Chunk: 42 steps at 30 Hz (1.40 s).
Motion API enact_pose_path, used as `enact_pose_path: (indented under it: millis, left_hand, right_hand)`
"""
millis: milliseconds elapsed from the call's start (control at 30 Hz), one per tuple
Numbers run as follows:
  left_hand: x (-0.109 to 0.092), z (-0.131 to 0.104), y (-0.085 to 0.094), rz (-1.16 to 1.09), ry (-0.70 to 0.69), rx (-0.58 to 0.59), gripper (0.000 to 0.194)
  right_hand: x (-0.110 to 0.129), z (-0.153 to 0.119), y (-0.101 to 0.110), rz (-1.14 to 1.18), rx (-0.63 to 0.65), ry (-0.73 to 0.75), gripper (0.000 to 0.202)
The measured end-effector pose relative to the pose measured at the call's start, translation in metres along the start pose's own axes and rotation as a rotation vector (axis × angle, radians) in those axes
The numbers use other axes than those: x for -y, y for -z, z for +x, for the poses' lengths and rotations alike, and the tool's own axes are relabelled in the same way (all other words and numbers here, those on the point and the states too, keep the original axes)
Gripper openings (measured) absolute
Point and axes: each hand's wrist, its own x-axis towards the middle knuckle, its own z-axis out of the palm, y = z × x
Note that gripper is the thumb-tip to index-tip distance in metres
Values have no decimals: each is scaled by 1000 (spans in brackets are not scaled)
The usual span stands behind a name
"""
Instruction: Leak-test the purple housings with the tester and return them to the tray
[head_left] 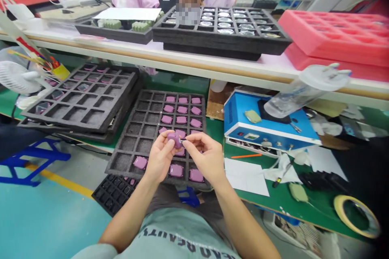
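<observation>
My left hand [161, 154] grips a small purple case [174, 140] between thumb and fingers, above a dark foam tray [124, 145]. From the right, my right hand [207, 156] pinches at the case's right edge, its fingertips closed on something small and dark that is too small to name. Beneath both hands, the tray's compartments hold purple cases in its right columns, with more in the front row, such as one purple piece [140, 162] at the front left. Several left compartments hold nothing.
Stacked foam trays [91, 115] stand at left beside a white fan [18, 77]. A blue machine [270, 129] with a clear cup [291, 93] on top is at right, near white paper [246, 176] and a tape roll [340, 202]. A shelf [188, 66] crosses behind.
</observation>
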Motion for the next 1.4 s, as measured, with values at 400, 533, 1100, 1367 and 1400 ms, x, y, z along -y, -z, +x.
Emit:
enact_pose_path:
  millis: [400,533,1100,1367,1400]
  left_hand:
    - [16,-7,-8,246,-81,45,33]
    - [20,-8,-12,300,-73,110,32]
    - [43,-25,-22,605,-109,113,29]
    - [50,-8,-29,112,266,122,35]
    - [50,-5,-30,79,266,107,36]
  right_hand:
    - [-16,-10,29,57,98,-84,16]
    - [-21,-11,40,112,102,-169,18]
    - [-32,-17,43,249,178,-283,39]
    - [-45,-46,73,216,-177,-245,38]
    - [-49,-55,83,208,-402,-182,35]
